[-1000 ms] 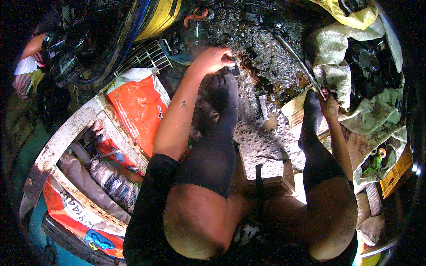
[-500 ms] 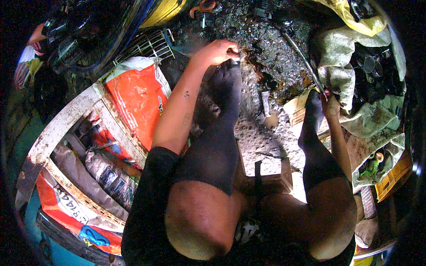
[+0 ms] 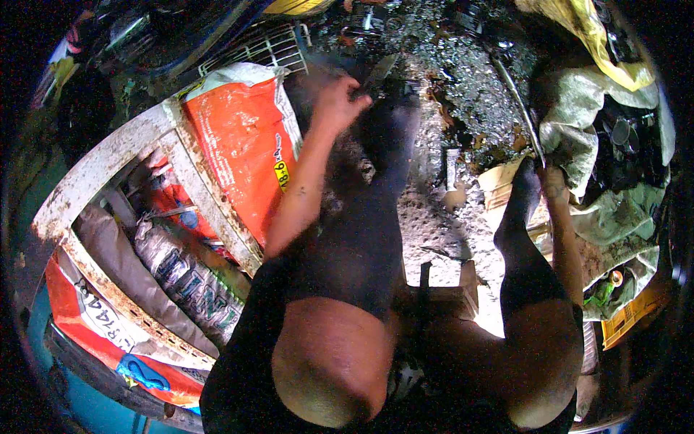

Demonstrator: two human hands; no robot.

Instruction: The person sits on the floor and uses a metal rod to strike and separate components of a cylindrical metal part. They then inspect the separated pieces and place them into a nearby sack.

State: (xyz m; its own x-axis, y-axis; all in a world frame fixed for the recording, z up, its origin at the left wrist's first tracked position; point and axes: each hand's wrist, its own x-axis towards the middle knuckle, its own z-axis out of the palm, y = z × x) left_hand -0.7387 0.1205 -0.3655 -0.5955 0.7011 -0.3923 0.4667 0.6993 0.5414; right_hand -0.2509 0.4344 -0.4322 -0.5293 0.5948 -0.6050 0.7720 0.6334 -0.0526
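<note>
My left hand is above the ground beside my left foot. Its thumb and forefinger are curled with a gap between them, and I see nothing in it. Just past those fingertips is a flat, pale, blurred piece whose kind I cannot make out. My right hand, beside my right foot, is closed round the near end of a long thin metal rod. The rod slants away to the far left over a dark, wet, glistening heap. Whether the rod has a working tip is too dark to tell.
On the left, a rusty white metal frame leans over orange sacks. A white wire rack lies behind. Grey sacks with dark metal pieces line the right, near a yellow crate. A small clear tube stands between my feet.
My left hand has pulled back left and nearer from beside my foot, and its fingers have parted. My right hand keeps its hold on the rod. The whole view has shifted slightly.
</note>
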